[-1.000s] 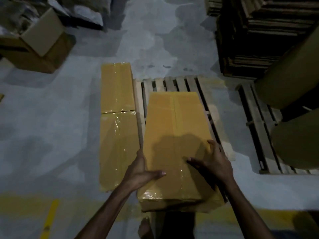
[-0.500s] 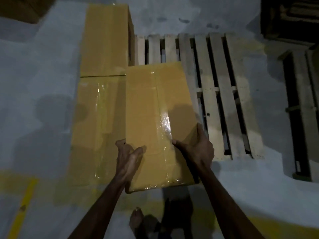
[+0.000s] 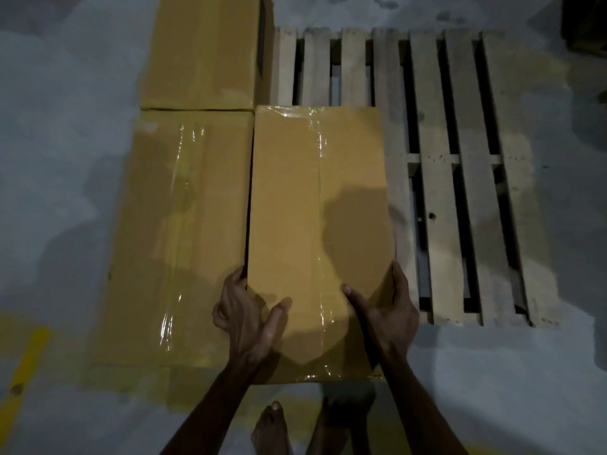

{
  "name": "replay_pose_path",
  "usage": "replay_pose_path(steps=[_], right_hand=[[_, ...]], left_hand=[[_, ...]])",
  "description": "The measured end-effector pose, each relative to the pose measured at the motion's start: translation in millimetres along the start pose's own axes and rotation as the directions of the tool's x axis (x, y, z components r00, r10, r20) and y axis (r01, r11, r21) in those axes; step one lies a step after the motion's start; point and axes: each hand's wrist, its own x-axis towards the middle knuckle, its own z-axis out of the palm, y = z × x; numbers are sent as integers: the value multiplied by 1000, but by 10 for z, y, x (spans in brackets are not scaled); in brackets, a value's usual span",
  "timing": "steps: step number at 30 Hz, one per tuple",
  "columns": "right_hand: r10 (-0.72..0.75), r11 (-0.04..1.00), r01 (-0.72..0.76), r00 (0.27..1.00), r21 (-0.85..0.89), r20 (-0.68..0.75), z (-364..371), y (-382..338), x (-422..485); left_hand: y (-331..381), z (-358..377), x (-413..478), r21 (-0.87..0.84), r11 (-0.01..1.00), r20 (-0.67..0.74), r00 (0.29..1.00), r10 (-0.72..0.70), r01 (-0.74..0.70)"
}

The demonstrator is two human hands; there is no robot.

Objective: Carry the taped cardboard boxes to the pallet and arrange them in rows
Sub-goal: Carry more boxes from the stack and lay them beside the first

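Grey concrete floor (image 3: 65,159) holds a wooden pallet (image 3: 466,192) where the left hand (image 3: 249,320) and right hand (image 3: 384,310) grip a taped cardboard box (image 3: 315,208) beside two others (image 3: 184,224).

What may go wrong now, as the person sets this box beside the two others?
The left hand grips the held box on the side facing the near box, so its fingers may get pinched in that narrow gap. The bare feet stand right by the box's near end; if the right hand slips, it could land on the toes.
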Motion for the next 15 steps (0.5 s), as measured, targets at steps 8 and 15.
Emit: replay_pose_path(steps=[8,15], right_hand=[[-10,1000,10,1000,6,25,123,211,94],[-43,999,42,999,-17,-26,267,242,174]], left_hand=[[-232,245,21,129,991,-45,997,54,-48],[-247,245,72,258,965,-24,998,63,-55]])
